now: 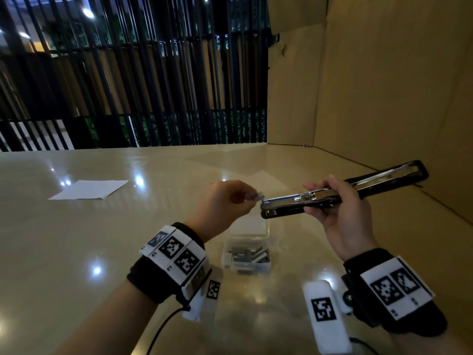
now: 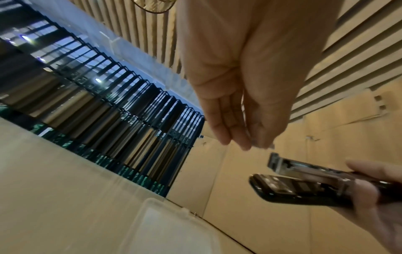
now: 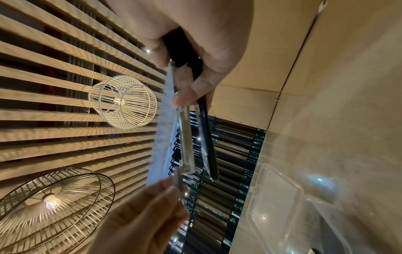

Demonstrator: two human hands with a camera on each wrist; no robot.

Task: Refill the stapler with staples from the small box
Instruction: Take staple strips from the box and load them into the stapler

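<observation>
My right hand (image 1: pixel 340 213) grips a black stapler (image 1: pixel 289 210) in the air, its lid (image 1: pixel 391 175) swung open to the far right and its metal staple channel (image 1: pixel 307 196) facing up. My left hand (image 1: pixel 225 203) pinches a short strip of staples (image 1: pixel 257 196) right at the channel's front end. In the right wrist view the staple strip (image 3: pixel 177 177) lines up with the channel's tip (image 3: pixel 187 165). A small clear plastic box (image 1: pixel 247 256) with several staple strips lies open on the table below my hands.
A glossy beige table (image 1: pixel 102 239) carries a white sheet of paper (image 1: pixel 89 190) at the far left. A tall cardboard wall (image 1: pixel 384 85) stands along the right side and back right. White tagged blocks (image 1: pixel 325 316) hang by my wrists.
</observation>
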